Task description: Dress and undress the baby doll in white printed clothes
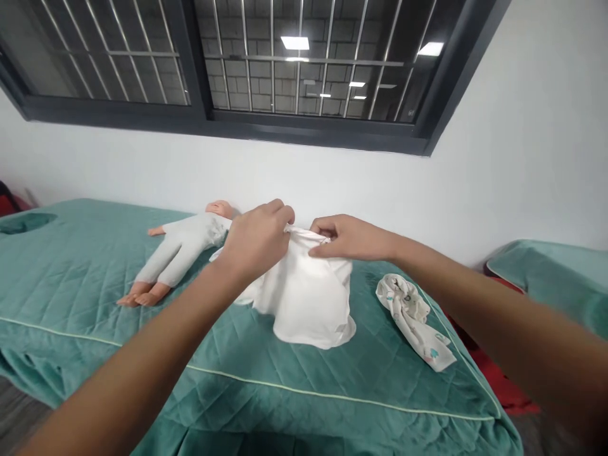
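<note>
A small white baby garment (308, 297) hangs between my two hands, its lower edge resting on the green quilted cover. At its upper left edge, my left hand (260, 237) is closed with the cloth bunched in its fingers. My right hand (349, 235) pinches the top edge near the right corner, thumb in front and fingers behind. Part of the garment's left side is hidden by my left hand and forearm. To the left lies a baby doll (190, 237) in a pale grey suit, on its back with bare feet toward me.
A crumpled, patterned white cloth (411, 316) lies to the right of the garment. Everything rests on a bed with a green quilted cover (228, 380), set against a white wall (156, 168). Above is a dark-framed window (304, 126) with bars. Another green cover (560, 272) is at right.
</note>
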The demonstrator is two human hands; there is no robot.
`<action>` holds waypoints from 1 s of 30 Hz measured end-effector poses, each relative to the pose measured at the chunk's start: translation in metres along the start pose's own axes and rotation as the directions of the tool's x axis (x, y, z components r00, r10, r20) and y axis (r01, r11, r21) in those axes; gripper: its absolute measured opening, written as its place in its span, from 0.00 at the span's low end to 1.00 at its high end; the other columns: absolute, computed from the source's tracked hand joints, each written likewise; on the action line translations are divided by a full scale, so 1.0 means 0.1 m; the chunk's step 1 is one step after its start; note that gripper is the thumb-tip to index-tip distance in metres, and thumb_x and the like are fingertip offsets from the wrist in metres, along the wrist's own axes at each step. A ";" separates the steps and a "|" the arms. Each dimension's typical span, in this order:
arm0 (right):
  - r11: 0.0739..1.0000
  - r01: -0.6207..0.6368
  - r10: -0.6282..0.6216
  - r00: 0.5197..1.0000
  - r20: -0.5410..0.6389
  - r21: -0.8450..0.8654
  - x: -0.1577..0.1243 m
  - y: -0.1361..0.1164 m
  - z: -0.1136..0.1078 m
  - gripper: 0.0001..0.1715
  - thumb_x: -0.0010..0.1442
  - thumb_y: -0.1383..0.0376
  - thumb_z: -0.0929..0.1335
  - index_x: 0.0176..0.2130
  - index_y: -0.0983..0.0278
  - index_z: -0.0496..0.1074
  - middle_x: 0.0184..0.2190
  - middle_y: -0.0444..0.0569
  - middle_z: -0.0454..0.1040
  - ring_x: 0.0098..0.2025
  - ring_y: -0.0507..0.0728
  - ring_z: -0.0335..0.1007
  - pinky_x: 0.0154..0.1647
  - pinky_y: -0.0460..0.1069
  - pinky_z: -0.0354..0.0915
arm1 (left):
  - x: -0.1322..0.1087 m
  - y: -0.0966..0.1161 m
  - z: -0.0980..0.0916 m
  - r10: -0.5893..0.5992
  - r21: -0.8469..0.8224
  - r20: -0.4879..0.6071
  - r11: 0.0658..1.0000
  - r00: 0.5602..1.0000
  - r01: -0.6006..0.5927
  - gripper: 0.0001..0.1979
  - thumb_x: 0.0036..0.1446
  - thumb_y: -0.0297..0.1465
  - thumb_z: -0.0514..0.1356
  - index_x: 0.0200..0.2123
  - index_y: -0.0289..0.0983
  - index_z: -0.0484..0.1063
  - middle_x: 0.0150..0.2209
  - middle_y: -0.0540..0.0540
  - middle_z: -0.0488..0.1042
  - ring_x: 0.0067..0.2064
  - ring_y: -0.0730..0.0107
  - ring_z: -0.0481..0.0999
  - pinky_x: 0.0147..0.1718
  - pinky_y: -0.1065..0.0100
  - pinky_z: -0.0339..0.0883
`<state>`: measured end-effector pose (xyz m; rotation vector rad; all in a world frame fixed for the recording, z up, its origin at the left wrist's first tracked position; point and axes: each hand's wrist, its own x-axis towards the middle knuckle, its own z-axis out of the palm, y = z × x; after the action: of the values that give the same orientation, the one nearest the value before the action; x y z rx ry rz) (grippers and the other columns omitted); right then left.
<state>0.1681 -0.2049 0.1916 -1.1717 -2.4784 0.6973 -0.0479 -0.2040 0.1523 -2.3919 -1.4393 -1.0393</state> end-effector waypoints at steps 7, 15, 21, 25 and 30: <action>0.913 -0.209 0.245 0.968 0.061 -0.351 -0.32 -0.09 -0.23 0.06 0.55 0.64 0.68 0.33 0.60 0.65 0.32 0.44 0.70 0.31 0.53 0.63 0.29 0.48 0.55 | -0.06 0.09 -0.19 0.072 0.172 -0.099 0.984 0.992 -0.054 0.18 0.49 0.17 0.52 0.39 0.41 0.72 0.43 0.45 0.77 0.41 0.57 0.75 0.33 0.61 0.59; 0.714 -0.482 0.321 0.870 -0.375 -0.508 -0.58 0.27 -0.03 0.13 0.56 0.67 0.65 0.43 0.60 0.69 0.37 0.51 0.74 0.33 0.58 0.65 0.30 0.50 0.52 | -0.09 0.03 -0.09 -0.042 -0.023 -0.194 0.999 0.980 0.038 0.20 0.45 0.16 0.51 0.38 0.40 0.72 0.42 0.45 0.77 0.43 0.57 0.75 0.41 0.60 0.64; 0.916 -0.371 0.316 0.902 -0.295 -0.155 -0.76 0.11 0.05 0.10 0.60 0.56 0.65 0.34 0.58 0.71 0.29 0.44 0.71 0.31 0.55 0.65 0.28 0.48 0.55 | -0.08 -0.07 -0.06 -0.197 -0.323 -0.219 0.939 0.956 0.120 0.21 0.49 0.18 0.51 0.42 0.42 0.72 0.44 0.46 0.78 0.46 0.58 0.75 0.47 0.62 0.67; 0.919 -0.387 0.335 0.864 -0.375 -0.071 -0.84 0.28 0.03 0.04 0.55 0.63 0.65 0.34 0.59 0.66 0.27 0.42 0.67 0.28 0.53 0.62 0.27 0.47 0.55 | -0.14 -0.19 -0.02 -0.249 -0.286 -0.254 0.942 0.935 0.174 0.18 0.53 0.22 0.53 0.45 0.42 0.71 0.44 0.46 0.78 0.47 0.58 0.75 0.47 0.61 0.66; 0.853 -0.464 0.336 0.839 -0.429 -0.239 -0.97 0.66 0.11 0.06 0.50 0.68 0.64 0.32 0.59 0.62 0.27 0.42 0.66 0.28 0.54 0.58 0.27 0.48 0.51 | -0.26 -0.39 0.05 -0.233 -0.065 -0.200 0.972 0.952 0.225 0.13 0.57 0.27 0.56 0.45 0.44 0.72 0.46 0.44 0.79 0.46 0.55 0.76 0.44 0.61 0.66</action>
<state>0.2643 -0.2478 0.1398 -1.8041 -2.0849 0.1090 -0.0859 -0.2001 0.1239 -2.1026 -1.6597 -1.3387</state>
